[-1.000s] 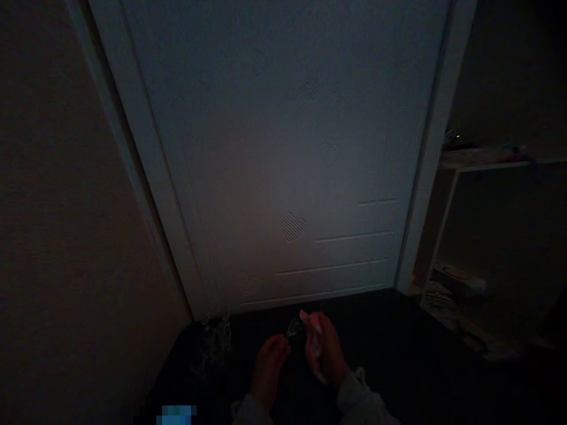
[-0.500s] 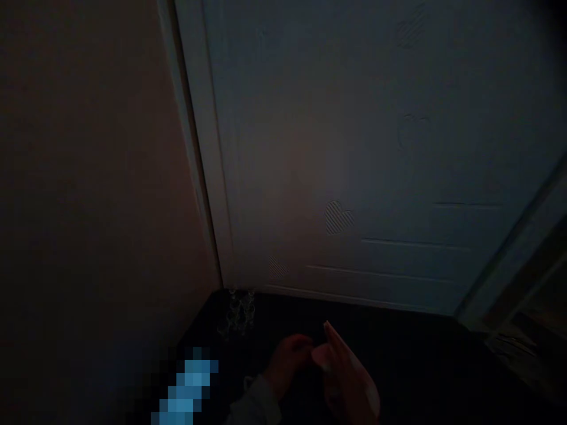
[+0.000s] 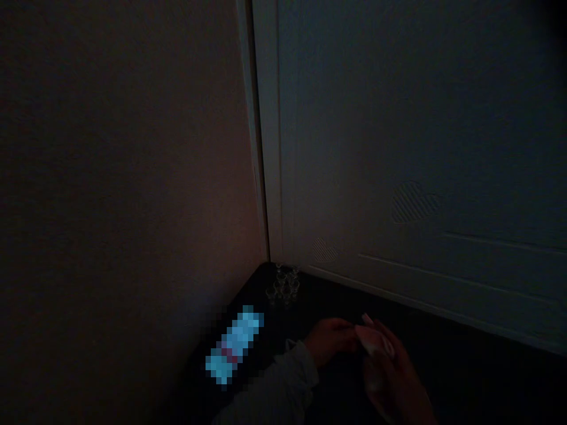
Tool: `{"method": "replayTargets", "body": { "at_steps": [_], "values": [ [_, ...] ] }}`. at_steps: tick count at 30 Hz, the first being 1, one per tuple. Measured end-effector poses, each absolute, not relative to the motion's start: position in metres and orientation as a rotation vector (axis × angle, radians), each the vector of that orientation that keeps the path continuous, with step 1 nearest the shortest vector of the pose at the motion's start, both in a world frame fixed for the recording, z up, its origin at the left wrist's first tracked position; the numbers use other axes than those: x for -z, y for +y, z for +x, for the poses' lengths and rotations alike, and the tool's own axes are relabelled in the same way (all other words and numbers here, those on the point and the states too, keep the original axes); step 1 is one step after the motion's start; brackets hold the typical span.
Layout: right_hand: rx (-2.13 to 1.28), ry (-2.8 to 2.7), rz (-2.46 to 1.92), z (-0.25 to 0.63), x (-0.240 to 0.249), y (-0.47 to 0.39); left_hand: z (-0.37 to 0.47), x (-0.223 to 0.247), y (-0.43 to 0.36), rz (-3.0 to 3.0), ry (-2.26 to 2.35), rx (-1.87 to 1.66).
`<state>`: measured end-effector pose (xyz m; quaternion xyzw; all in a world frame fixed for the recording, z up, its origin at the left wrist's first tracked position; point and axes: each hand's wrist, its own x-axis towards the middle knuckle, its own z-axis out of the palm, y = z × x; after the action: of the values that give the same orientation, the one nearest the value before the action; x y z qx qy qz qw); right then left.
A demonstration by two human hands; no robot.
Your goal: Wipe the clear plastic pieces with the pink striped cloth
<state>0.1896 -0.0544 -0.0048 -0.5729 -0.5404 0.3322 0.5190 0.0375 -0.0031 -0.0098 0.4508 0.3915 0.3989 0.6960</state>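
Note:
In dim light my left hand (image 3: 330, 340), in a grey sleeve, reaches in over the dark tabletop. Its fingers are closed and meet the edge of a pale pinkish cloth (image 3: 374, 339); whether they pinch the cloth or a small thing beside it I cannot make out. My right hand (image 3: 405, 378) is wrapped round the cloth, which bunches between palm and fingers and hangs below. Beyond the left hand stands a group of several small clear stemmed glasses (image 3: 283, 287), near the corner.
A lit, pixelated screen (image 3: 234, 345) lies to the left of my left sleeve. The dark tabletop (image 3: 478, 360) runs up to a pale panel with embossed hearts (image 3: 415, 202). A plain wall (image 3: 133, 195) closes off the left side.
The view has swung left, so the glasses, screen and hands appear farther right. Both hands stay close together at the cloth, which is now more bunched in my right hand.

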Motion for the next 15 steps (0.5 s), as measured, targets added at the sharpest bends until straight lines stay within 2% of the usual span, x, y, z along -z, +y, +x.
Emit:
{"method": "replayTargets", "body": {
  "at_steps": [15],
  "values": [
    [-0.817, -1.258, -1.582, 0.193, -0.014, -0.048, 0.040, 0.013, 0.005, 1.064, 0.771, -0.844]
  ]
}}
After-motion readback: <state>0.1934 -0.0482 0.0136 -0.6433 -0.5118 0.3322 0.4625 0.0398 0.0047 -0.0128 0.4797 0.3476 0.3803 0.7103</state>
